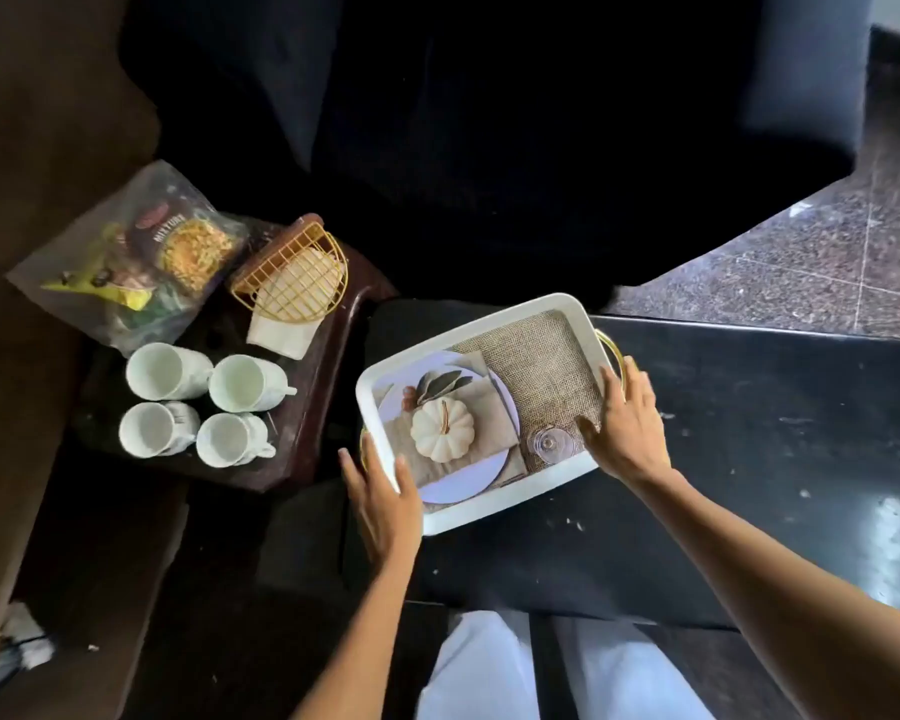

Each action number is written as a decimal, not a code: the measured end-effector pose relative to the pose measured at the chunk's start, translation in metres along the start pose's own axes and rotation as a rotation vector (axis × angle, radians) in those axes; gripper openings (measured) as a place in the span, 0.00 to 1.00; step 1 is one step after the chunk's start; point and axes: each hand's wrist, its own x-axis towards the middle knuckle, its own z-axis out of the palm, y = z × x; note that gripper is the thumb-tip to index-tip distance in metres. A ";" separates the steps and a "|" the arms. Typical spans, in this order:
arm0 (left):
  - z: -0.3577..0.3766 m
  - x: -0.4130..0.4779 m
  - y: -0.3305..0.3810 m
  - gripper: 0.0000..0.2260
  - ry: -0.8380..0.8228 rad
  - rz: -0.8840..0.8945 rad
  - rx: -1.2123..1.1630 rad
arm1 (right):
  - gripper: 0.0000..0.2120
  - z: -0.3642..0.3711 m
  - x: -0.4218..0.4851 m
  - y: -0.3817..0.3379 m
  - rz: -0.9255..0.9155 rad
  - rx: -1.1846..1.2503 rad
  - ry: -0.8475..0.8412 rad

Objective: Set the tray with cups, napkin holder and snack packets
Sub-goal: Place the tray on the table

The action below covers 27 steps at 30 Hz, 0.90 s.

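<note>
The worry from where I stand is the tray (481, 324) itself: it sits askew on the dark table (749, 433), its left end hanging out past the table's edge toward the stool (328, 324), and if it gets loaded there, or nudged further that way, I'd guess it could tip or slide off. The left hand (385, 498) is laid over the tray's near-left corner, fingers spread along the rim beside a gold handle that barely shows; the right hand (627, 420) rests on the far-right end, thumb inside on the printed bottom, fingers over the rim by the other gold handle. Both look like flat, steadying holds on the tray, not closed fists, though I can't tell how firmly they press. Nothing is in the tray yet; the pumpkin and plate are only a picture on its floor. Everything to be loaded is on the stool, off to the left of the left hand: four cups (198, 405) in a tight square, near it; the holder (294, 280) lying on its side behind them with napkins spilling out; the packets (141, 257) in a clear bag furthest back, overhanging the stool. The cups stand so close that reaching for one could knock its neighbour.
</note>
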 end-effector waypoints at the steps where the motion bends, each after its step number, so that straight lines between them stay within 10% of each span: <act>1: 0.000 0.008 0.002 0.25 0.029 -0.053 -0.074 | 0.39 0.000 0.010 0.004 0.034 0.073 0.052; 9: -0.005 0.046 -0.004 0.22 0.004 -0.209 -0.103 | 0.14 -0.006 0.065 0.023 0.121 0.254 0.096; 27: 0.047 -0.003 0.050 0.15 -0.045 -0.253 -0.325 | 0.13 -0.025 0.014 0.165 0.449 0.692 0.170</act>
